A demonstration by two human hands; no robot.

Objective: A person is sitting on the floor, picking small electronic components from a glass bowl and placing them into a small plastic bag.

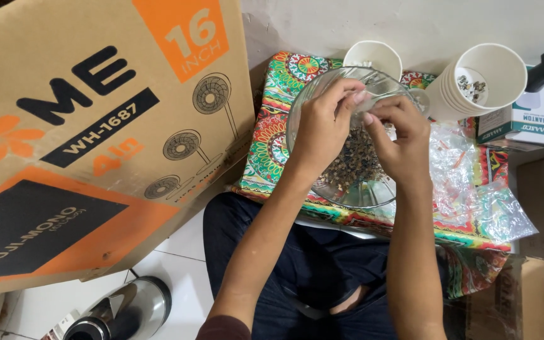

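Observation:
Both my hands hover over a clear glass bowl [373, 195] that holds a heap of small dark and metallic parts [354, 160]. My left hand [322, 119] and my right hand [398, 132] meet above the bowl's far side, their fingertips pinching something tiny between them; what it is cannot be made out. The bowl stands on a low surface covered by a colourful patterned cloth [272, 138]. Behind it are a white paper cup [373, 58] and a stack of white paper cups [483, 82] with a few small parts inside.
A large cardboard box [96, 132] leans at the left. A crumpled clear plastic bag [473, 189] lies right of the bowl, with a small white and green carton [527, 119] behind it. A steel kettle [121, 311] sits on the white tiled floor.

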